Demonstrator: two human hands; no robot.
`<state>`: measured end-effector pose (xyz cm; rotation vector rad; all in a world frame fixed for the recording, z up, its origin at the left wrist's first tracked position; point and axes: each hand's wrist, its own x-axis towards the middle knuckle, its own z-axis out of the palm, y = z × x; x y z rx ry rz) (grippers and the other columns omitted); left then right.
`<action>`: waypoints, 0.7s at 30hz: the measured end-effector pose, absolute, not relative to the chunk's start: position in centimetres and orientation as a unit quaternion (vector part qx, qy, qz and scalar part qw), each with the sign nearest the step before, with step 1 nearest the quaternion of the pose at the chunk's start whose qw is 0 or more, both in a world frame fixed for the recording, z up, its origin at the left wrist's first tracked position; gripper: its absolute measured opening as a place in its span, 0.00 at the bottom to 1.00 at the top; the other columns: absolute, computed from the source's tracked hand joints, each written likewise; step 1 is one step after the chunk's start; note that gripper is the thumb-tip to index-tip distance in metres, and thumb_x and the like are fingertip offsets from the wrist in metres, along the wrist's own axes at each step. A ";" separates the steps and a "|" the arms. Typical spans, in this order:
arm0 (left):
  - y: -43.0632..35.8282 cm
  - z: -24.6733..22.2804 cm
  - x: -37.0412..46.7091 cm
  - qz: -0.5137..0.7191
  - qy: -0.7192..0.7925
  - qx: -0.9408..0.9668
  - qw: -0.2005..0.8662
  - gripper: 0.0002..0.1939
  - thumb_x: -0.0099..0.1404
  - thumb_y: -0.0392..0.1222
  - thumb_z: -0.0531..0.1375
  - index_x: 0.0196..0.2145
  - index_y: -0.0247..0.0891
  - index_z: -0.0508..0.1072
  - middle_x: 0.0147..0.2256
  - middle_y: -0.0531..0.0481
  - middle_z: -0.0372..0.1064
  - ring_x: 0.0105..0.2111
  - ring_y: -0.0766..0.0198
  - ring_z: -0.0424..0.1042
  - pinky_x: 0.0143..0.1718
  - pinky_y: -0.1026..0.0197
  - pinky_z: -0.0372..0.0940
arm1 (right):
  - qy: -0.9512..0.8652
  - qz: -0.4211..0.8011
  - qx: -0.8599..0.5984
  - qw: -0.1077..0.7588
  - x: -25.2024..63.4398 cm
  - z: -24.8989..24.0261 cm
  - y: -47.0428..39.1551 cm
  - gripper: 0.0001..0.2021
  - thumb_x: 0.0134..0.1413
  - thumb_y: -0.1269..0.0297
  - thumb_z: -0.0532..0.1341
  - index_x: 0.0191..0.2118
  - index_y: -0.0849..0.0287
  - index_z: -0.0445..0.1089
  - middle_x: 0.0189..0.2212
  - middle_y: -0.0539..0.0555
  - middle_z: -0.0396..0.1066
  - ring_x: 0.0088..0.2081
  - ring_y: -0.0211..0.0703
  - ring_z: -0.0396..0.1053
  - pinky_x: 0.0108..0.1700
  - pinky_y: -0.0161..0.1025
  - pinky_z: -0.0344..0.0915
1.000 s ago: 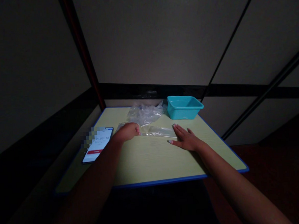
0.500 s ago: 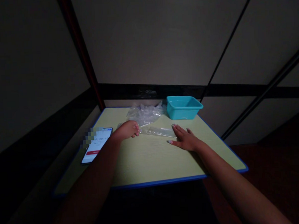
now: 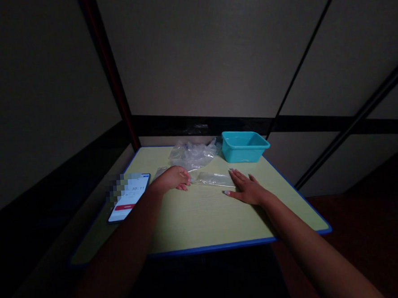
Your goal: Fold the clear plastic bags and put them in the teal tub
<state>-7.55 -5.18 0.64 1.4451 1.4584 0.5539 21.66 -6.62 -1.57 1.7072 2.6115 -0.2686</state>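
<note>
A clear plastic bag (image 3: 216, 179) lies flat and long across the table between my hands. My left hand (image 3: 174, 179) is closed, its fingers curled on the bag's left part; the exact fingertip contact is partly hidden. Pressed palm-down over the right end is my right hand (image 3: 246, 186), fingers stretched out and thumb spread to the left. Behind my left hand rests a crumpled heap of clear plastic (image 3: 194, 154).
A turquoise basin (image 3: 241, 153) stands at the table's back right. At the left, a phone (image 3: 126, 200) with a lit timer screen lies beside my left forearm. The table (image 3: 203, 225) has a blue edge, and a panelled wall rises behind it.
My left hand has shifted slightly to the right along the bag, and the stretch between the hands looks wider and looser. My right hand stays in place. The view has tipped slightly upward.
</note>
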 end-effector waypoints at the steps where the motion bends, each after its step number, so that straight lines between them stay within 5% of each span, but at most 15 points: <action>1: -5.1 0.5 -7.5 0.228 0.605 0.596 0.477 0.03 0.53 0.31 0.58 0.28 0.34 0.66 0.25 0.51 0.72 0.21 0.67 0.72 0.26 0.66 0.65 | 0.834 -0.087 0.545 0.004 21.7 -1.6 -6.6 0.46 0.49 0.32 0.43 0.66 0.57 0.30 0.66 0.56 0.32 0.65 0.53 0.31 0.61 0.62 0.35; 14: -5.4 0.7 -7.6 0.167 0.668 0.637 0.347 0.06 0.57 0.38 0.58 0.24 0.34 0.67 0.22 0.52 0.69 0.17 0.70 0.66 0.20 0.68 0.59 | 0.835 -0.090 0.542 0.003 21.6 -1.5 -6.6 0.46 0.49 0.32 0.43 0.66 0.57 0.30 0.66 0.55 0.31 0.65 0.53 0.31 0.60 0.62 0.34; 21: -5.3 0.6 -6.9 0.209 0.673 0.694 0.151 0.07 0.61 0.42 0.57 0.31 0.36 0.71 0.32 0.49 0.72 0.33 0.62 0.70 0.30 0.65 0.60 | 0.832 -0.092 0.547 0.001 21.6 -1.4 -6.7 0.47 0.48 0.32 0.43 0.66 0.59 0.32 0.65 0.57 0.32 0.65 0.52 0.32 0.61 0.61 0.35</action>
